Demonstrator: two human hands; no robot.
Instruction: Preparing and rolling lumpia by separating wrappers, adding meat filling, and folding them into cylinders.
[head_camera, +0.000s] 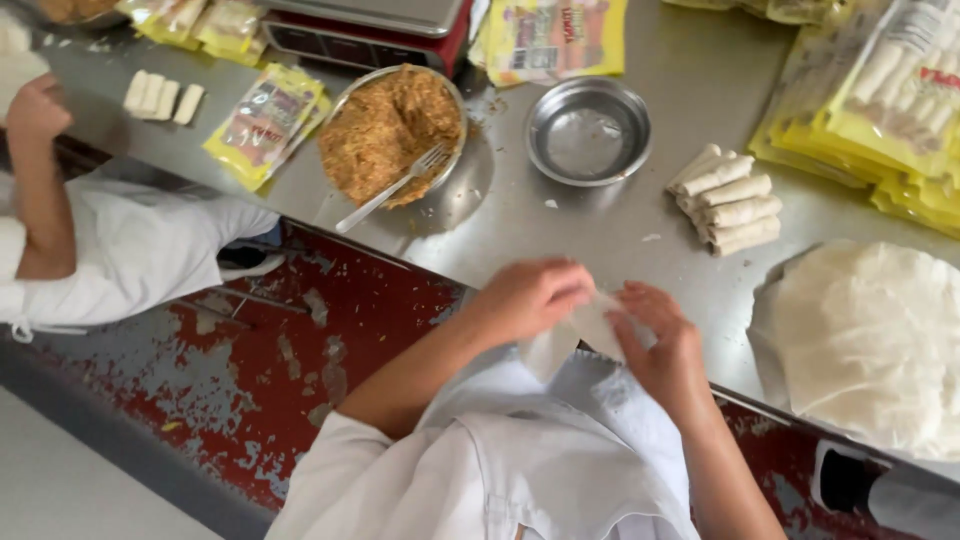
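Note:
My left hand (527, 296) and my right hand (655, 345) are close together at the near edge of the steel table (640, 235). Both pinch a thin white wrapper sheet (592, 322) that hangs between them. A steel bowl of brown shredded filling (385, 125) with a fork (392, 188) resting in it sits to the far left of my hands. A small empty steel bowl (588, 130) stands beyond them. A pile of several rolled white rolls (730, 200) lies to the right, and a stack of round white wrappers (870, 340) lies at the right edge.
Yellow packets of rolls (880, 100) are heaped at the far right, with more yellow packets (265, 120) on the left and another (555, 38) at the back. A red scale (370, 30) stands behind the filling. Several rolls (162, 97) lie near another person's arm (35, 170) at the left.

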